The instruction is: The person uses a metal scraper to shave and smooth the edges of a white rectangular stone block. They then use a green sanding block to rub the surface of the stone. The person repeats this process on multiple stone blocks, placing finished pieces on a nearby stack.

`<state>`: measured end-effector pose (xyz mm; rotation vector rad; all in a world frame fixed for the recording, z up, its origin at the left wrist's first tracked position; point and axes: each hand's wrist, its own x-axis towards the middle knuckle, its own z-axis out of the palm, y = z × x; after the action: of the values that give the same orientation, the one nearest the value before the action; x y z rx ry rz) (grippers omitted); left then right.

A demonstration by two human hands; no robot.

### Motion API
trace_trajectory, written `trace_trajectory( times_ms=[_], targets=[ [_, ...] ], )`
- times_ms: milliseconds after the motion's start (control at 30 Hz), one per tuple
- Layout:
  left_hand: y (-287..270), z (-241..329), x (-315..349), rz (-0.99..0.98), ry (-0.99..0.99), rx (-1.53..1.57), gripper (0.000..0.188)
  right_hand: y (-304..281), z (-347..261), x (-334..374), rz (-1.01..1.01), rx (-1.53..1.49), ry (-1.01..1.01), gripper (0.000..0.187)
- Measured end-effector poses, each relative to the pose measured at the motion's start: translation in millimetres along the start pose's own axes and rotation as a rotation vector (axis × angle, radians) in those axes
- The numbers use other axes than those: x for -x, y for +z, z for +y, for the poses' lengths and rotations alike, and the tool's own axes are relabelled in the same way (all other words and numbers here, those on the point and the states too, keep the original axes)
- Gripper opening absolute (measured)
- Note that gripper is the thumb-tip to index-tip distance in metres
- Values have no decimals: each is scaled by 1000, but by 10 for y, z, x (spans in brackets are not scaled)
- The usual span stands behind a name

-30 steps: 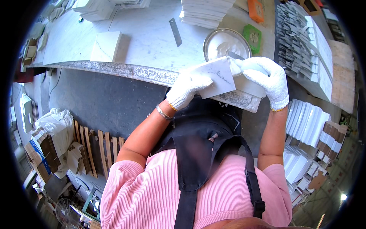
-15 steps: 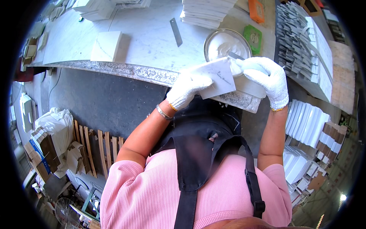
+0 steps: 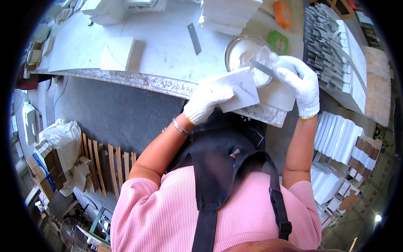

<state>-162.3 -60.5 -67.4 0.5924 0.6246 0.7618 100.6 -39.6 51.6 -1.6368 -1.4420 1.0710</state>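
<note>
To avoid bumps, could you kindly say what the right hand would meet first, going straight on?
Leading with its blade, the right hand would likely meet the round tin; depth is unclear.

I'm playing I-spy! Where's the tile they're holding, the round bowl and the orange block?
Held tile (image 3: 244,90), head view: middle of its face.
Round bowl (image 3: 226,56), head view: left rim.
Orange block (image 3: 283,15), head view: its middle.

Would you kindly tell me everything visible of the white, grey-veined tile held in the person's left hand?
The white, grey-veined tile is a flat, four-sided plate with straight edges, looking like marble, with thin grey veining across the face turned to the camera. The white-gloved left hand grips it at its left side, thumb on that face. It is held at the table's near edge, overlapping the round tub of white paste in view; whether they touch cannot be told.
</note>
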Motion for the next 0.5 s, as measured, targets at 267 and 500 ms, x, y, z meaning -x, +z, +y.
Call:
trace_trajectory(
  times_ms=[267, 500],
  targets=[
    [28, 38, -1, -5, 45, -78, 42, -119, 317, -816, 184, 4, -166, 40],
    [18, 27, 5, 7, -22, 6, 43, 97, 471, -1333, 142, 494, -150, 48]
  ],
)
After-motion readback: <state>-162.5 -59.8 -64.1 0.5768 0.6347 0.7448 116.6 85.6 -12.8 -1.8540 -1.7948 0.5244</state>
